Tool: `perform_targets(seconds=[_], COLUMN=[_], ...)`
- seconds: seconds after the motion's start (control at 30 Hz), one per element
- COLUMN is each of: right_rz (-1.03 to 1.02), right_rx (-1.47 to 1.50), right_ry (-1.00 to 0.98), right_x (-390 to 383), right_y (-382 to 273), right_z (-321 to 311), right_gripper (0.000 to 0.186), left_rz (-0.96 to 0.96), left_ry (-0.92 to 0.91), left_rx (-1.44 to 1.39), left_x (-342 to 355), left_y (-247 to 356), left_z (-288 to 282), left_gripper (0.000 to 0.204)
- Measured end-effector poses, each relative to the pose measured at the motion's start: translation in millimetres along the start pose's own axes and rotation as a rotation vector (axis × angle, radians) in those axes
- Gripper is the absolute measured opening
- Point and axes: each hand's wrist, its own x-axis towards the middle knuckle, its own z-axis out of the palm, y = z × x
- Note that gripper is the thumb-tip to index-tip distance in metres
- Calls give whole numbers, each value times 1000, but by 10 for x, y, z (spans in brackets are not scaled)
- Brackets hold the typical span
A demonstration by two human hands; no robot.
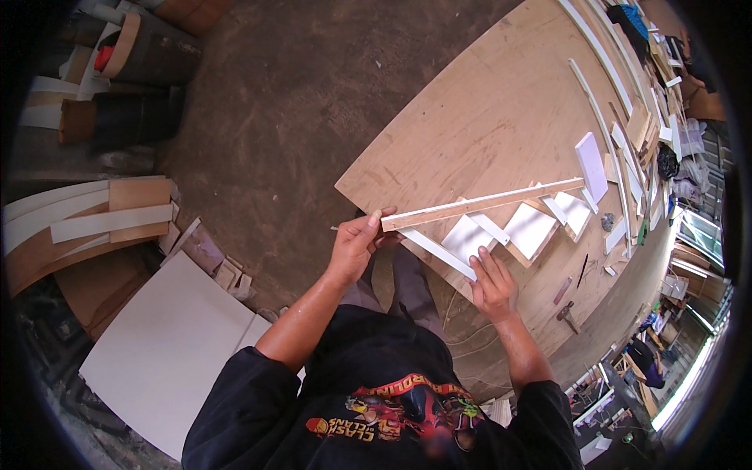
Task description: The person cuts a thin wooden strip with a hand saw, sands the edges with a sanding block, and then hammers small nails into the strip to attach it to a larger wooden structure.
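Observation:
My left hand (362, 241) grips the left end of a long pale wooden strip (489, 202) with a white edge, held aslant over the plywood sheet. A short white strip (435, 252) slants down from that end, and my right hand (489, 286) pinches its lower end. Smaller white slats (489, 227) cross beneath the long strip farther right, beside white-faced panels (529, 231) with raw wood edges. At the strip's right end a pale lavender board (591, 164) leans at an angle. Whether the pieces are joined, I cannot tell.
The plywood sheet (439, 141) carries a hammer (569, 316), a thin dark rod (583, 270) and several offcuts (634, 157) along its right. White boards (164, 352) and curved pieces (78, 215) lie at left, near dark rolled-looking forms (137, 117). Another person (650, 364) is at far lower right.

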Motion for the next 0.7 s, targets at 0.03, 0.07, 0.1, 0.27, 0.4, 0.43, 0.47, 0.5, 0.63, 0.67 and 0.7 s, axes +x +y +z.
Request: perform_targets(seconds=[0.03,0.07,0.1,0.27,0.4,0.43,0.47,0.5,0.63,0.67,0.7], right_rz=[4,8,11,19,17,17,17,18,29,31,33], right_rx=[1,1,1,17,19,16,12,9,20,22,24], right_ry=[-8,-15,-22,-23,-28,-28,-27,-27,-27,-23,-19], right_x=[-2,-10,-13,-19,5,9,12,11,28,27,29], right_y=[0,3,6,13,4,4,4,0,-8,-9,-12], right_z=[2,4,2,0,-15,-17,-18,-21,-29,-26,-26], right_gripper=[49,49,49,51,52,52,52,52,50,50,49], left_rz=[-1,-1,-1,-15,-17,-12,-7,-3,-11,-19,-27], left_ry=[6,12,18,34,44,52,60,68,55,56,57], left_rx=[-2,-4,-7,20,35,30,25,21,33,32,30], left_x=[-4,-10,-11,-1,-5,-1,2,4,5,0,-4], left_y=[-3,-8,-12,-21,-4,-8,-13,-18,15,26,34], left_z=[3,8,13,16,22,29,39,46,47,54,57], left_gripper=[44,44,44,44,44,44,43,43,43,43,43])
